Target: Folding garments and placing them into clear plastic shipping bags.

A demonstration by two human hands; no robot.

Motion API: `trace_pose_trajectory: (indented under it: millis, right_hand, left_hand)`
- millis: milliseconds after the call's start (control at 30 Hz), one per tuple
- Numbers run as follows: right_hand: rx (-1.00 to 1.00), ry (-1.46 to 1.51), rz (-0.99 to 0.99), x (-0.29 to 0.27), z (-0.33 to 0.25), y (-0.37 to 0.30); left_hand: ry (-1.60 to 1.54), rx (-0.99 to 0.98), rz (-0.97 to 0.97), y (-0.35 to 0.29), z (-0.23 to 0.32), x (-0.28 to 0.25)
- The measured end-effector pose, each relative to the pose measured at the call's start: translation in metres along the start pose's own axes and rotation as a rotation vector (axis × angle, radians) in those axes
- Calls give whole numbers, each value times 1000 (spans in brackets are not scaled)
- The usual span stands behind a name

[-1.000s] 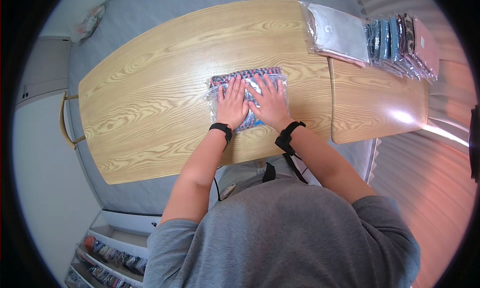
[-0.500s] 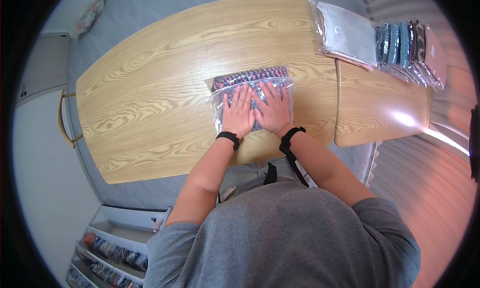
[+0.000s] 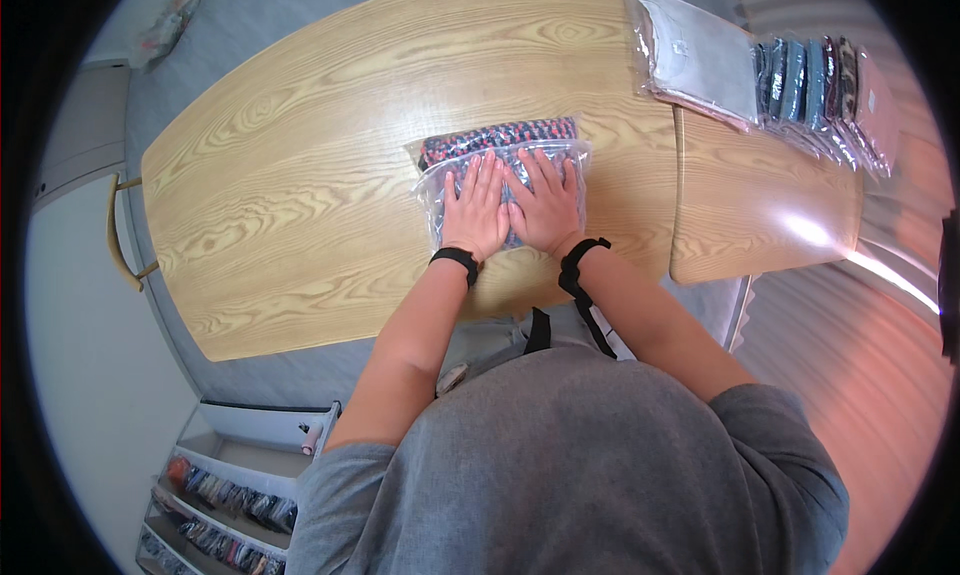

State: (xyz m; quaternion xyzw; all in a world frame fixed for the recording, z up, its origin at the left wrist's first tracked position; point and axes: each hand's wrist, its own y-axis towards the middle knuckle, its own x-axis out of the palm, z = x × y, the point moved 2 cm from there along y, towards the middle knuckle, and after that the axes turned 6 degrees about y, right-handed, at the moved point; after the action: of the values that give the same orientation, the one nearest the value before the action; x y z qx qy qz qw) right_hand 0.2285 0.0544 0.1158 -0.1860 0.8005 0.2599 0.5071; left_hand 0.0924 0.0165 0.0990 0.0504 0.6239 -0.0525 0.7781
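Observation:
A clear plastic bag (image 3: pixel 432 197) lies near the front edge of the wooden table, with a folded dark, red-patterned cloth (image 3: pixel 500 137) inside it. Both palms rest flat on the bag, side by side, thumbs close together. My left hand (image 3: pixel 477 210) has its fingers stretched away from me over the left half. Over the right half my right hand (image 3: pixel 545 200) lies with its fingers spread. Neither hand grips anything. The patterned cloth shows at the bag's far edge, beyond the fingertips; the part under my palms is mostly hidden.
At the far right of the table (image 3: pixel 300 155) lie stacked bagged pale garments (image 3: pixel 700 60), beside a row of folded clothes in clear bags (image 3: pixel 810 85). A shelf unit (image 3: pixel 235 475) with packed items stands low on the left. A chair (image 3: pixel 118 230) touches the left side.
The view has shifted slightly, so the table and bag sit a little higher in the picture. Both hands stay flat on the bag with hardly any movement.

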Motion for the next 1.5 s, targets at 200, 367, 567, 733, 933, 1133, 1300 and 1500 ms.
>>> trace_pose_trajectory:
  millis: [200, 367, 567, 733, 933, 1133, 1300, 1500]
  right_hand:
    - [-13, 91, -82, -18, -5, 5]
    - [142, 71, 97, -43, 44, -33]
    - [1050, 1091, 165, -18, 67, -75]
    - [992, 1139, 140, -2, 66, -72]
    - [836, 1215, 322, -62, 49, -56]
    - [558, 1445, 60, -103, 46, -47]
    - [267, 467, 103, -99, 49, -33]
    - [379, 1076, -129, -80, 41, -22]
  left_hand:
    - [-143, -3, 39, -2, -8, -6]
    - [-369, 78, 159, -12, -35, -40]
    - [-176, 196, 44, -78, -41, -54]
    - [-166, 164, 24, -75, -63, -30]
    - [-341, 183, -48, -58, -58, -87]
    - [-913, -151, -102, -41, -75, -107]
    - [-1341, -116, 16, -38, -75, -92]
    - [-1062, -191, -132, -39, -68, -57]
